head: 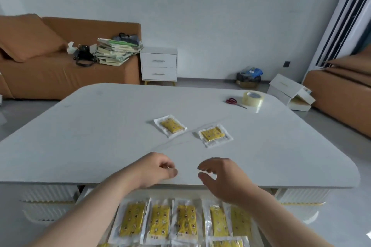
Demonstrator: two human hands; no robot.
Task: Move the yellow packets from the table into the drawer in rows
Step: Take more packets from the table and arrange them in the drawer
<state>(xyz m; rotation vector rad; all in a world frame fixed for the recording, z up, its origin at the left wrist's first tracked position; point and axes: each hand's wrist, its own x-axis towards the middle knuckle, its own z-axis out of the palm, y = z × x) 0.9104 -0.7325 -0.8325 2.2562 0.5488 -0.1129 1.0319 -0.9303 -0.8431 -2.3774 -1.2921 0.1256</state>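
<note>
Your left hand point(158, 168) and right hand point(218, 174) hover empty, fingers loosely curled, so I think you must reach for the two packets point(170, 125) on the table point(100, 126), then lay them in the drawer point(82, 194).

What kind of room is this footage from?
Likely a home living room: an orange fabric sofa, a white two-drawer cabinet against the wall, and a low white rounded table.

A home living room.
I saw an orange sofa point(60, 62), a white nightstand point(159, 64) and a low white table point(120, 126).
</note>
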